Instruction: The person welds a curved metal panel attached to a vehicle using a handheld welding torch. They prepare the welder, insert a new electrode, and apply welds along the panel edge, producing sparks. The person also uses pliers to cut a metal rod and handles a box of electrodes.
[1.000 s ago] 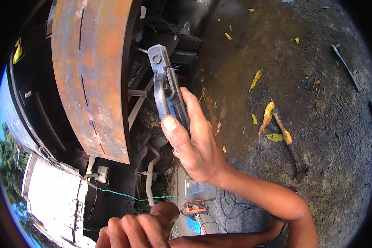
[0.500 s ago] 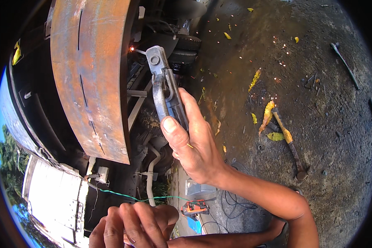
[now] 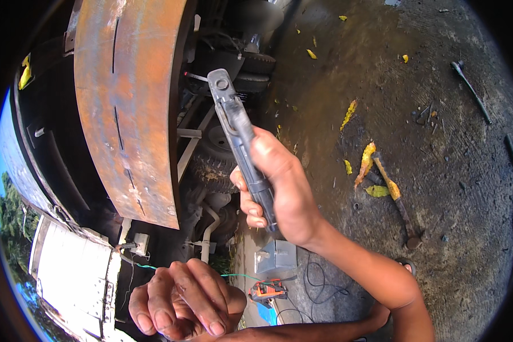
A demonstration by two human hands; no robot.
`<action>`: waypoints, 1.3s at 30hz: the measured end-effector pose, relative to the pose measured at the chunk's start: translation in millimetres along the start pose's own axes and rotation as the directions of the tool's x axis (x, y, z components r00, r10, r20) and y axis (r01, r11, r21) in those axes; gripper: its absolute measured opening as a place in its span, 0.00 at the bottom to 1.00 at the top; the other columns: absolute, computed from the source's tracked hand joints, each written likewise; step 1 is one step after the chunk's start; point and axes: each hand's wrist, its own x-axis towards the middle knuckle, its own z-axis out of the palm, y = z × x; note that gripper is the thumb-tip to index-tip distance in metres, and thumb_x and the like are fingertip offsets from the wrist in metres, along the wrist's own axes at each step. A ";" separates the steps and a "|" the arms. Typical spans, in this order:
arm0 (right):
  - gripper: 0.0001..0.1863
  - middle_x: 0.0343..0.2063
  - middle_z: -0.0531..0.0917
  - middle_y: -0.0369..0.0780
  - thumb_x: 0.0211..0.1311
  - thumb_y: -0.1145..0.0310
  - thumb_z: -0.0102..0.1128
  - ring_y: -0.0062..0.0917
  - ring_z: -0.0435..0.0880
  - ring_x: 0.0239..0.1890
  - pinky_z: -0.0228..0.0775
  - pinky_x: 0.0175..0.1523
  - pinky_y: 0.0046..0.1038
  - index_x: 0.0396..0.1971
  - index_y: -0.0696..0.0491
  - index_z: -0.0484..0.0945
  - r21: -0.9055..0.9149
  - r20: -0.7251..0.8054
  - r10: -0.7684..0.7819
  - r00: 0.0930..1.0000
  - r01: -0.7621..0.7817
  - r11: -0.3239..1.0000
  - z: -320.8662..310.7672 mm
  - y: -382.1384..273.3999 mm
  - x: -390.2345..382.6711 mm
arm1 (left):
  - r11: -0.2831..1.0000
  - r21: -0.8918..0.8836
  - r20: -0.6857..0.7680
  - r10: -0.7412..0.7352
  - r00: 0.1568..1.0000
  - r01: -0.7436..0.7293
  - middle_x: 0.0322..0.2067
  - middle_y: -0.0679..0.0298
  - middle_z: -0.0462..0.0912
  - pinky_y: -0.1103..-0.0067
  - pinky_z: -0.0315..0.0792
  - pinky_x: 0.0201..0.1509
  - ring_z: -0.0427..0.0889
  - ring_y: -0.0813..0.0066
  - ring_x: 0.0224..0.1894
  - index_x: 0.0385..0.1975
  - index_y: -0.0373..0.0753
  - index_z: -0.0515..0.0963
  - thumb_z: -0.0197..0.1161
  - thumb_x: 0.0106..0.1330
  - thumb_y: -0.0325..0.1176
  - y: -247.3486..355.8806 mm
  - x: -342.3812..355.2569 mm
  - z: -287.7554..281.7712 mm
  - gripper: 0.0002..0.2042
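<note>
Raised in the middle of the view, my right hand (image 3: 290,188) is closed around a grey welding electrode holder (image 3: 242,142), fingers curled round its lower part. A short welding rod (image 3: 197,77) sticks out of the holder's head, its tip faintly red close to the edge of a curved, rust-brown steel plate (image 3: 139,114). Dark slots run down the plate. Below, my left hand (image 3: 188,299) has its fingers folded loosely inward, with nothing visible in them; its palm is partly hidden. A thin green wire (image 3: 242,276) passes behind that hand.
An orange machine (image 3: 268,290) and a grey box (image 3: 276,256) stand on the ground among black cables (image 3: 322,282). To the right lie a hammer (image 3: 402,211), a long-handled wrench (image 3: 472,91) and yellow leaves (image 3: 349,114). Vehicle tyres (image 3: 253,80) show behind the plate.
The bright glow at the rod's tip and the flying sparks have gone. My right thumb has moved and the holder has turned in the grip. The left hand's fingers have tipped downward.
</note>
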 end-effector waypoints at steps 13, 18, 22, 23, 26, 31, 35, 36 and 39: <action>0.28 0.32 0.74 0.38 0.70 0.49 0.49 0.20 0.73 0.35 0.68 0.42 0.27 0.54 0.59 0.65 -0.373 -0.049 -0.348 0.936 0.306 0.876 -10.2 22.4 -5.8 | 0.569 0.544 -0.299 -0.555 0.776 0.617 0.68 0.46 0.60 0.72 0.65 0.65 0.66 0.60 0.67 0.69 0.27 0.53 0.68 0.60 0.54 -40.1 -8.1 -28.3 0.47; 0.35 0.28 0.68 0.31 0.72 0.46 0.44 0.10 0.66 0.24 0.61 0.29 0.15 0.66 0.59 0.53 -0.231 0.025 -0.331 0.943 0.328 0.916 3.4 36.3 0.7 | 0.543 0.590 -0.350 -0.494 0.796 0.597 0.59 0.56 0.71 0.80 0.64 0.59 0.72 0.77 0.53 0.68 0.24 0.54 0.71 0.57 0.54 -37.2 -7.1 -26.8 0.49; 0.35 0.28 0.68 0.31 0.73 0.47 0.43 0.08 0.65 0.23 0.61 0.28 0.13 0.67 0.57 0.53 -0.193 0.046 -0.334 0.941 0.337 0.922 9.6 37.3 4.5 | 0.554 0.651 -0.348 -0.389 0.853 0.519 0.62 0.53 0.68 0.78 0.63 0.62 0.71 0.75 0.55 0.68 0.23 0.55 0.72 0.54 0.58 -41.0 -8.4 -31.8 0.52; 0.34 0.28 0.68 0.31 0.73 0.47 0.43 0.08 0.66 0.23 0.62 0.28 0.13 0.67 0.57 0.53 -0.196 0.053 -0.336 0.940 0.340 0.920 11.2 37.0 4.6 | 0.551 0.648 -0.353 -0.394 0.849 0.526 0.63 0.52 0.67 0.77 0.63 0.63 0.71 0.74 0.56 0.67 0.23 0.56 0.72 0.54 0.58 -38.3 -8.0 -32.1 0.52; 0.33 0.28 0.68 0.31 0.74 0.48 0.43 0.09 0.66 0.23 0.62 0.28 0.13 0.67 0.56 0.53 -0.182 0.052 -0.344 0.937 0.348 0.920 14.4 39.1 5.9 | 0.558 0.654 -0.361 -0.365 0.858 0.512 0.64 0.51 0.67 0.77 0.63 0.63 0.70 0.74 0.57 0.67 0.23 0.56 0.72 0.54 0.58 -38.0 -7.3 -31.4 0.51; 0.32 0.27 0.67 0.31 0.74 0.49 0.43 0.09 0.65 0.22 0.62 0.27 0.13 0.66 0.56 0.53 -0.185 0.054 -0.342 0.938 0.346 0.920 13.6 39.0 5.7 | 0.554 0.653 -0.370 -0.362 0.855 0.517 0.64 0.51 0.66 0.80 0.65 0.59 0.72 0.77 0.53 0.67 0.23 0.57 0.72 0.55 0.56 -37.2 -8.3 -30.8 0.50; 0.33 0.27 0.68 0.31 0.74 0.48 0.43 0.09 0.66 0.22 0.62 0.27 0.14 0.66 0.56 0.53 -0.184 0.051 -0.341 0.939 0.344 0.921 13.0 40.1 6.3 | 0.564 0.663 -0.342 -0.358 0.869 0.493 0.65 0.48 0.65 0.75 0.65 0.63 0.71 0.71 0.60 0.67 0.23 0.57 0.72 0.55 0.56 -37.6 -9.4 -33.3 0.50; 0.33 0.27 0.68 0.32 0.74 0.48 0.43 0.10 0.66 0.21 0.62 0.26 0.14 0.67 0.56 0.53 -0.176 0.051 -0.331 0.942 0.335 0.926 13.3 39.0 6.1 | 0.567 0.669 -0.328 -0.354 0.876 0.480 0.65 0.47 0.64 0.74 0.65 0.64 0.70 0.69 0.61 0.67 0.23 0.57 0.72 0.55 0.56 -37.7 -9.6 -34.0 0.50; 0.31 0.27 0.70 0.34 0.72 0.42 0.41 0.13 0.66 0.19 0.62 0.23 0.16 0.58 0.56 0.60 0.017 0.064 -0.187 0.980 0.186 0.982 7.9 35.4 5.5 | 0.577 0.652 -0.365 -0.329 0.871 0.491 0.66 0.44 0.63 0.72 0.66 0.63 0.72 0.65 0.61 0.66 0.22 0.56 0.72 0.54 0.56 -36.8 -13.6 -35.4 0.51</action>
